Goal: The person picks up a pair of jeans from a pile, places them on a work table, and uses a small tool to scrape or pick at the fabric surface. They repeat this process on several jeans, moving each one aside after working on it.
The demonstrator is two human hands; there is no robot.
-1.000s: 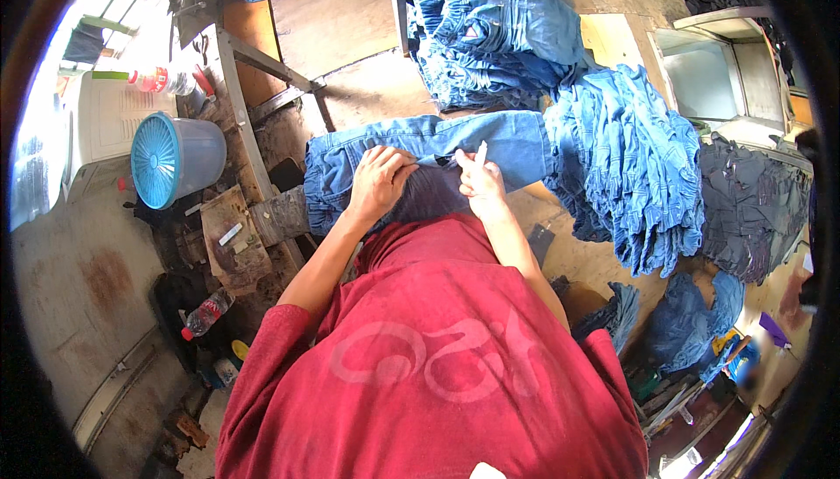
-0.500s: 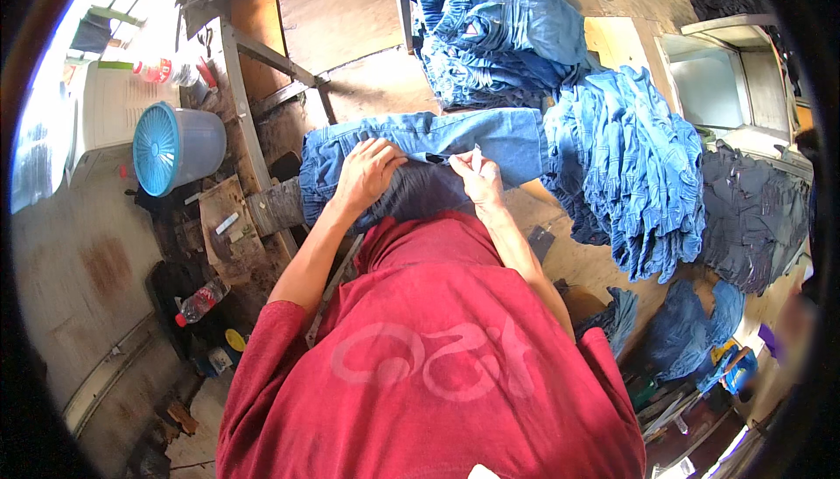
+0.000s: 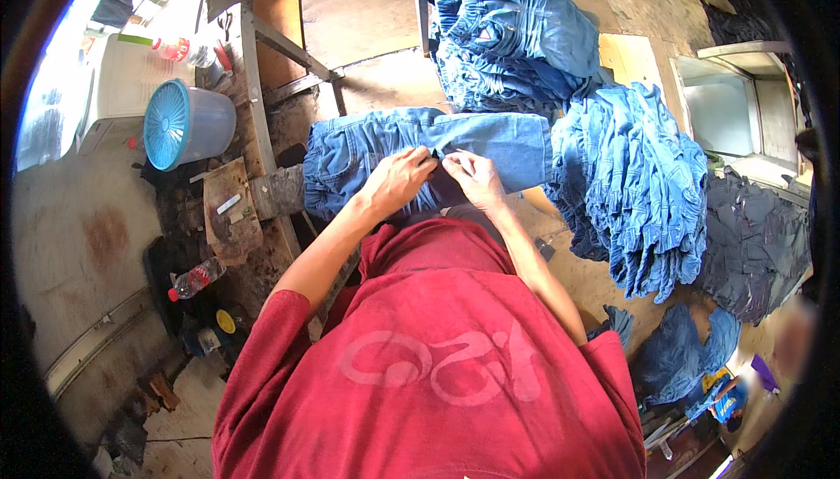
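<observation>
A pair of blue denim trousers (image 3: 516,133) lies crosswise in front of me, its gathered waist toward the left and a straight hem at the right. My left hand (image 3: 401,180) is closed in a pinch on the cloth near the middle. Close beside it, fingertips nearly meeting, my right hand (image 3: 474,181) pinches at the same spot. Whatever the right fingers grip is too small to make out. A small dark patch shows between the two hands.
Against the hem leans a stack of folded denim trousers (image 3: 630,186); another denim pile (image 3: 516,33) rises behind. Dark garments (image 3: 757,238) are heaped at the far right. On the left stand a lidded tub (image 3: 206,125), a wooden frame (image 3: 255,94) and a plastic bottle (image 3: 197,278).
Both hands have drawn closer together, the left moving right and slightly down. The trousers' left part now lies flatter, with more of the blue cloth showing. The whole view has shifted slightly.
</observation>
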